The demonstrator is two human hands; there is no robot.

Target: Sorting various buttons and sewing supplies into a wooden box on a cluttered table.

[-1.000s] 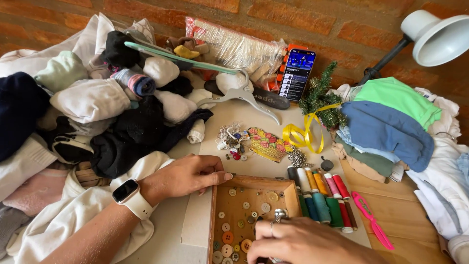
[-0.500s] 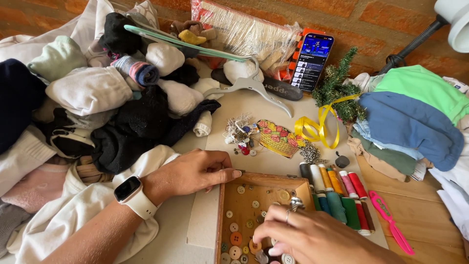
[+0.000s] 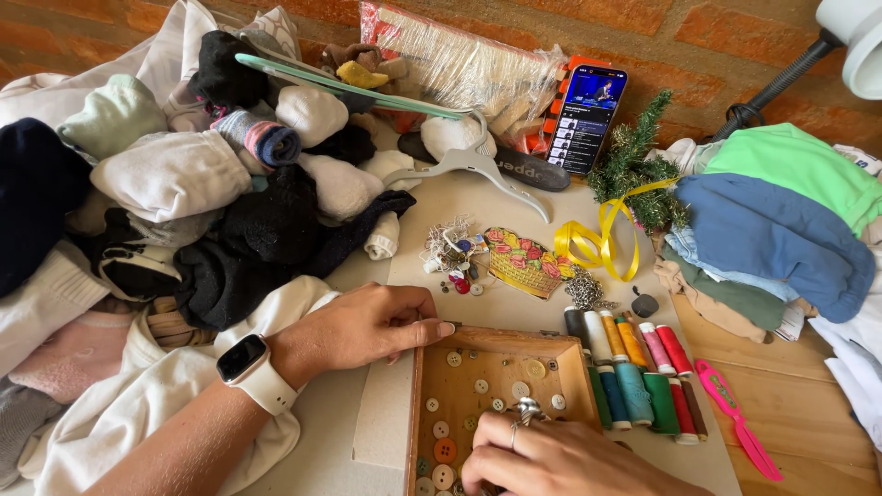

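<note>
Left hand (image 3: 363,326) lies flat, gripping nothing, against the wooden button box (image 3: 487,344); right hand (image 3: 560,459) digs inside, its grip hidden; loose buttons (image 3: 445,450) could scatter out.

pink seam ripper (image 3: 738,418), yellow ribbon (image 3: 597,241), brown button box (image 3: 496,367)

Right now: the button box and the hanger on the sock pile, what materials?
Box: looks like unfinished wood, with matte tan walls and visible grain, and the left hand rests on its rim. Hanger: probably moulded plastic, smooth and pale grey with a slight sheen, though painted metal can't be excluded.
</note>
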